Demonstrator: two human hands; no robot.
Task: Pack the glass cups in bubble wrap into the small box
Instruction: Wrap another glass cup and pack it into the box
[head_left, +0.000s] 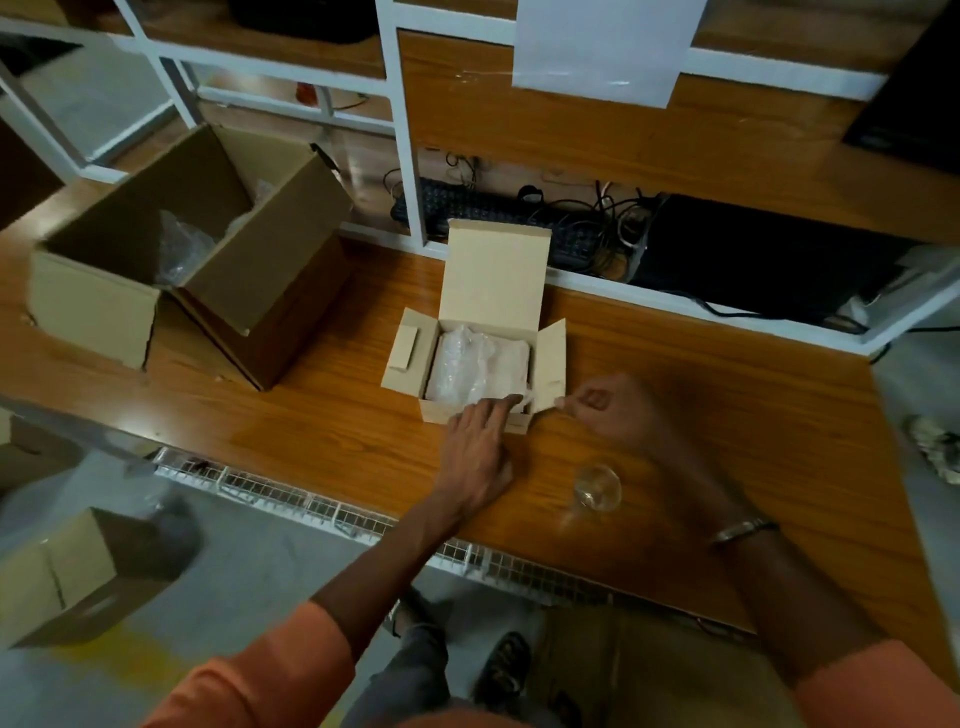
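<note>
A small cardboard box (496, 270) stands open on the wooden table, its lid tipped back and side flaps spread. Bubble-wrapped bundles (475, 366) fill its inside. My left hand (480, 452) lies flat against the box's front wall, fingertips reaching over the rim onto the wrap. My right hand (610, 410) is blurred, with thumb and finger pinched at the edge of the right side flap (550, 364). A bare glass cup (597, 488) stands on the table near the front edge, between my forearms.
A large open carton (208, 249) holding loose bubble wrap (179, 249) sits at the table's left. Another carton (78, 571) rests on the floor at lower left. A keyboard (467, 205), cables and a dark case lie behind the white frame. A crumpled cloth (937, 447) lies at far right.
</note>
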